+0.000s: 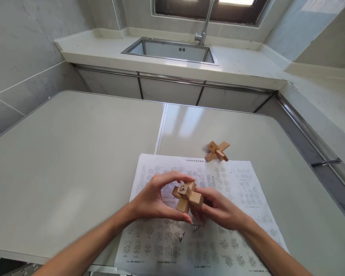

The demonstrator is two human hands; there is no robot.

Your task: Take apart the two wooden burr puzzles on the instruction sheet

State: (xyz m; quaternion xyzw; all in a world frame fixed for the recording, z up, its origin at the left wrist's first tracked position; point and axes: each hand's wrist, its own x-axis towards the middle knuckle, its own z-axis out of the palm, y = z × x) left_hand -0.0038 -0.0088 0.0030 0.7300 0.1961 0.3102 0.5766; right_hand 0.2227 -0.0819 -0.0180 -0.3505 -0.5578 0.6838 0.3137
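Observation:
Between my two hands is a wooden burr puzzle made of interlocking blocks, with a letter like "G" on its upper block. My left hand curves around its left side, with fingers at the top and the thumb below, spread in a C shape. From the right, my right hand grips the puzzle, its fingertips partly hidden behind the blocks. Under both hands lies a large printed sheet with rows of small diagrams. A second wooden puzzle, cross-shaped and marked "2", rests just beyond the sheet's far edge.
The pale table has a seam down its middle. Past it is a counter with a metal sink and a tap below a window. Cabinets and a counter run along the right. Small tears show in the sheet.

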